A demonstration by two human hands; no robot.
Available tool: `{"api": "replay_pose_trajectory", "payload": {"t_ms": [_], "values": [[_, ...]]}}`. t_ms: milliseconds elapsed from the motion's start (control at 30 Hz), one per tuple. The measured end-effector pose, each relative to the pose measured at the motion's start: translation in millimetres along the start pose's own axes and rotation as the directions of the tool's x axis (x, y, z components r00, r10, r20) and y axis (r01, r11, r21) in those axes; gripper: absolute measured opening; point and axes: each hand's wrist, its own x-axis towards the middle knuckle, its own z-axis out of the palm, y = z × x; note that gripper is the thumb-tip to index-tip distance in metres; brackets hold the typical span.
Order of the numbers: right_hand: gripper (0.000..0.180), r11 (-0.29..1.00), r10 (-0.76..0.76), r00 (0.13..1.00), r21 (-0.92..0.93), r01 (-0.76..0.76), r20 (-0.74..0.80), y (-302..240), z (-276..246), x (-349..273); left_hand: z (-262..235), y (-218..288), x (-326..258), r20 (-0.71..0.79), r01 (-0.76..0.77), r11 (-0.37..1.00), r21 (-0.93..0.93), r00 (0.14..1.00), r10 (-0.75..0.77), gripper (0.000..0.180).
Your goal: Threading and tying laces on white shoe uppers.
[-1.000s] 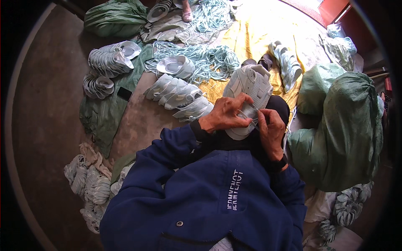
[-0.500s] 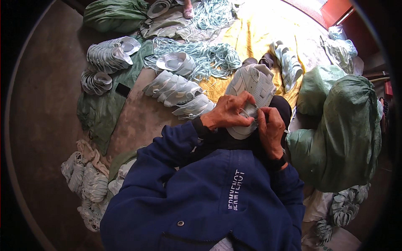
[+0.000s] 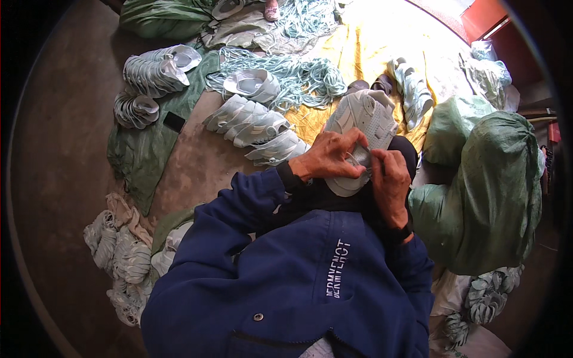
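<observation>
A pale grey-white shoe upper (image 3: 377,122) rests on my lap, its toe pointing toward me. My left hand (image 3: 332,156) is closed on the upper's left side, thumb and forefinger curled around the lacing area. A thin white shoelace (image 3: 357,160) shows between my two hands. My right hand (image 3: 391,184) is at the upper's right edge, its thumb and forefinger pinched together on the lace. The lace's end is too small to make out.
Stacked shoe uppers (image 3: 248,122) lie left of my knees, more (image 3: 156,74) farther left. Pale blue laces (image 3: 298,77) spread over a yellow sheet (image 3: 307,121). A phone (image 3: 174,122) lies on green cloth. Full green sacks (image 3: 498,191) stand at my right. Another person's foot (image 3: 271,11) shows at the far edge.
My right hand has shifted slightly right and down, away from the left hand. The left hand stays on the upper. The whole view has shifted a little.
</observation>
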Motion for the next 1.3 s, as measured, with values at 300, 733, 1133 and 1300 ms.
{"api": "replay_pose_trajectory", "payload": {"t_ms": [300, 733, 1133, 1300], "values": [[0.014, 0.997, 0.004, 0.999, 0.078, 0.0, -0.046, -1, 9, 3, 4, -3, 0, 0.019, 0.031, 0.998, 0.048, 0.999, -0.032, 0.05], [0.05, 0.979, -0.189, 0.982, -0.081, 0.189, 0.011, -6, -4, 12, 5, 1, -13, -0.129, 0.121, 0.991, 0.058, 0.985, -0.113, 0.062], [0.044, 0.974, -0.19, 0.982, -0.128, 0.187, -0.012, -5, 4, 16, 10, -1, -14, -0.14, 0.196, 0.98, 0.044, 0.972, -0.188, 0.06], [0.039, 0.905, -0.337, 0.918, -0.198, 0.378, 0.21, -14, 0, 32, 7, 0, -16, -0.156, 0.172, 0.984, 0.048, 0.974, -0.162, 0.06]]}}
